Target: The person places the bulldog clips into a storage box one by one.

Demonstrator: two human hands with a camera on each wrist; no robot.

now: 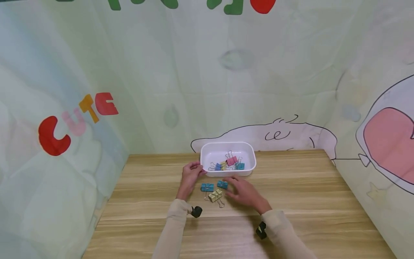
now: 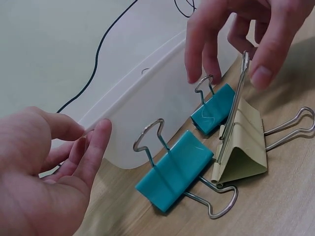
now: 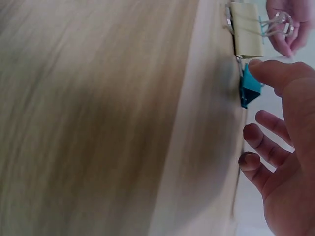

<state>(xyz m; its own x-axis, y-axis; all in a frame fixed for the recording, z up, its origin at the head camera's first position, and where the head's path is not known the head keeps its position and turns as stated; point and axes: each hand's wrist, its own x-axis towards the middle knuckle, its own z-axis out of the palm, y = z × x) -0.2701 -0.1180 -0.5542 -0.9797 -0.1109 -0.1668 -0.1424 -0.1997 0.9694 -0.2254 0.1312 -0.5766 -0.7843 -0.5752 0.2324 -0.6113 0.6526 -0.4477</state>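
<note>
**Clips beside the white tray**

Head view: tray [image 1: 228, 172] first, a white plastic one standing on the wooden table [image 1: 155, 201] at its far edge, against the printed backdrop. Inside it lie a pink clip [image 1: 231, 160], a blue one [image 1: 218, 167], a teal one [image 1: 239, 166] and a bit of yellow between them, their wire handles tangled. In front of the tray, on the bare wood, lie three more: a teal clip [image 1: 207, 187] to its left front, a second teal clip [image 1: 222, 185] nearer its wall, and a yellow clip [image 1: 215, 195] furthest out from it. My left hand [image 1: 191, 175] sits at the tray's left front corner, fingertips at the rim. My right hand [image 1: 244, 190] hovers low just in front of the tray, fingers spread and loose, tips by the second teal clip. The backdrop left of the tray reads "CUTE" [image 1: 76, 120] in coloured letters.

Left wrist view: my left hand [image 2: 49, 172] is relaxed, fingers gently bent beside the tray's wall [image 2: 147, 113]; whether they touch it, I cannot tell. In front of that wall my right hand's fingertips [image 2: 261, 73] touch the raised wire handle of the yellow clip [image 2: 243, 147]; nothing is pinched yet. Both teal clips lie between it and the tray.

Right wrist view: blurred. My right hand [image 3: 283, 162] is splayed, gripping nothing, its thumb tip just beside a teal clip [image 3: 248, 88], the yellow clip [image 3: 246, 29] beyond.
</note>
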